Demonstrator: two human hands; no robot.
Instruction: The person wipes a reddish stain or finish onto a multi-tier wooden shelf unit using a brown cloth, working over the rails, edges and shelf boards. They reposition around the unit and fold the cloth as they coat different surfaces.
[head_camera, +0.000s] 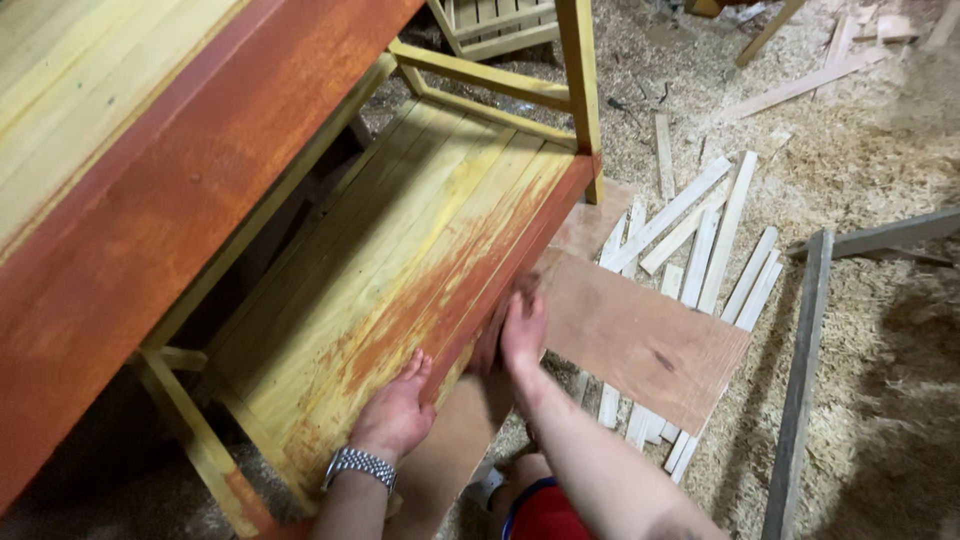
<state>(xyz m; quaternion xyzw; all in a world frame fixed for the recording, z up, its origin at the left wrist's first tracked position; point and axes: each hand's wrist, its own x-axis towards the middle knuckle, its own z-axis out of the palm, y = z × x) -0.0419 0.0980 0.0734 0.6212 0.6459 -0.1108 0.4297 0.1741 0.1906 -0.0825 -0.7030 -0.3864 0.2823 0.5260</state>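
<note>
The lower shelf (400, 250) of a yellow wooden rack — slatted, smeared with reddish-brown stain along its front edge — is sitting low beneath the rack's stained upper shelf (150, 200). The left hand (395, 410), wearing a metal wristwatch (358, 465), is resting flat on the shelf's surface near the front edge, fingers spread open and gripping nothing. The right hand (522, 330) is pressing against the shelf's front edge, fingers extended rather than curled around it. Just beside that hand a brown plywood board (640, 340) is lying on the floor, covering pale wooden slats (700, 240). Sawdust (880, 140) is blanketing the floor — a grey timber frame (805, 370) is lying to the right.
</note>
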